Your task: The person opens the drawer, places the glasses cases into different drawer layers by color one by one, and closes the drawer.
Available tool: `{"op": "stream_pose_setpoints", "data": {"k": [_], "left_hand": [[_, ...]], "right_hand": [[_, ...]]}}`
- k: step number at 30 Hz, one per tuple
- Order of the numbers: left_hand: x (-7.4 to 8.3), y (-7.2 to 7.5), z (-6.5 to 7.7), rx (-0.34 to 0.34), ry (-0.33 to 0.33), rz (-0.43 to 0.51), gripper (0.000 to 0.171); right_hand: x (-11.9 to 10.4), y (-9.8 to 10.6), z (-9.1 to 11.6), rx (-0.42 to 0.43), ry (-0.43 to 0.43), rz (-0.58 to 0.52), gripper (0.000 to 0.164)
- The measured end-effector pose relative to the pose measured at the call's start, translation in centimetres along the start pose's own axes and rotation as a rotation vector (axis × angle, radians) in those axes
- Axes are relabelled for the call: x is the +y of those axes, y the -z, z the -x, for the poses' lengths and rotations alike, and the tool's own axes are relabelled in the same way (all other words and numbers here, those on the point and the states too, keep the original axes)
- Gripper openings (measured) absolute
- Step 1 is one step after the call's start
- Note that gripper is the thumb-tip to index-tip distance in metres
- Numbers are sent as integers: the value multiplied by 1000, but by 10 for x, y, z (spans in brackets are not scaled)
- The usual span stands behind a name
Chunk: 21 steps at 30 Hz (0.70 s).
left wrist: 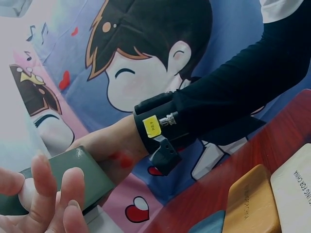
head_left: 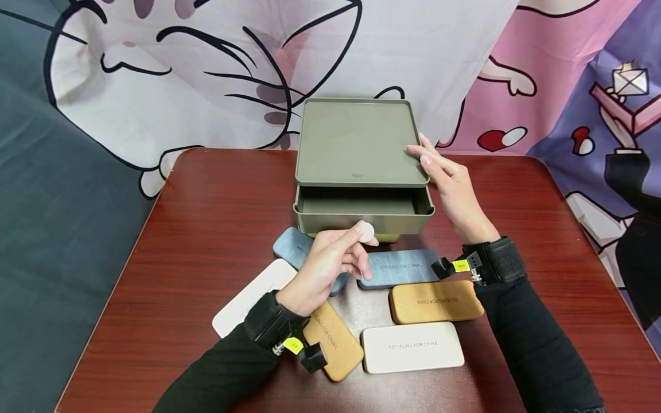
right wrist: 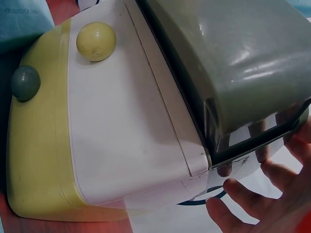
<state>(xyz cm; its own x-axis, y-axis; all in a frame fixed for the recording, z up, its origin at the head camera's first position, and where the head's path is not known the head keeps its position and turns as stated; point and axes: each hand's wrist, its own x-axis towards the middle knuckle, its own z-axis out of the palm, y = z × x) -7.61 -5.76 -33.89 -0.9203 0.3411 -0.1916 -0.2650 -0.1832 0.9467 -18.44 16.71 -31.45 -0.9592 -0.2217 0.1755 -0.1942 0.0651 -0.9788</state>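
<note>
A small drawer cabinet with an olive-green top (head_left: 361, 143) stands at the back of the table. Its green top drawer (head_left: 408, 222) is pulled partway out, and the inside that shows holds nothing. My left hand (head_left: 327, 267) pinches the drawer's round white knob (head_left: 367, 232) between thumb and index finger, other fingers loosely bent below. My right hand (head_left: 454, 189) rests on the cabinet's right side with fingers extended along the top edge. In the right wrist view, a white drawer (right wrist: 121, 116) with a yellow knob (right wrist: 96, 41) and a yellow drawer (right wrist: 39, 145) with a green knob (right wrist: 25, 83) show lower down.
Several flat oblong cases lie before the cabinet: blue (head_left: 400, 268) and gold (head_left: 436, 301) ones, a white one (head_left: 413, 347) at the front, another white one (head_left: 250, 298) at left. My left arm overlaps some. A printed cloth (head_left: 439, 51) hangs behind the table (head_left: 206, 212).
</note>
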Motion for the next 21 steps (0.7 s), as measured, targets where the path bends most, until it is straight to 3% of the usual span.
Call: {"op": "stream_pose_setpoints", "data": {"k": [21], "left_hand": [[-3,-3,10,-22,-1,-2,47]], "right_hand": [[-2,-1,2,5,-18,28,39]]}}
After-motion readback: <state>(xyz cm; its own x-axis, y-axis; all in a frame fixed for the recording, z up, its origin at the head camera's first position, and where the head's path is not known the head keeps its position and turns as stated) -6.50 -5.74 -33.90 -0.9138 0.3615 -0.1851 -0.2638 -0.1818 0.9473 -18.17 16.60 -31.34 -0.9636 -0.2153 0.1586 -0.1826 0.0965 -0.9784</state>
